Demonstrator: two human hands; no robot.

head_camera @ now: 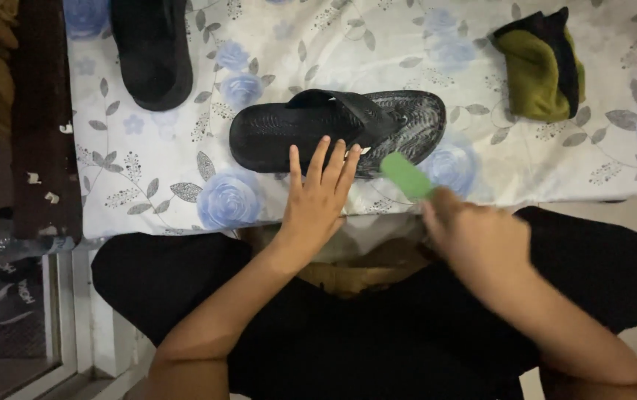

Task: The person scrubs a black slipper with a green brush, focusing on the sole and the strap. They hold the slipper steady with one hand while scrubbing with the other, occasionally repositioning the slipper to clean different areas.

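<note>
A black flip-flop lies on its side-to-side axis across the worktop, which is covered by a white cloth printed with blue roses and grey leaves; the sandal sits sole down with its toe strap up, just beyond the near edge, so it falls within easy reach of both hands. The left hand is spread flat, fingers straight and slightly fanned, with the fingertips touching or just overlapping the near rim of the flip-flop — a pose that looks suited to steadying the sandal against sliding on the cloth. The right hand is closed around the lower end of a small green flat piece, perhaps a sponge or scrubbing pad — motion blur makes its exact kind hard to tell — whose free end points up and left toward the heel end of the flip-flop, just beside it. A second black sandal rests well apart at the far left of the cloth, out of the way. A folded olive-green and black cloth lies at the far right, also apart from the hands. The person sits close to the worktop in dark clothing.
</note>
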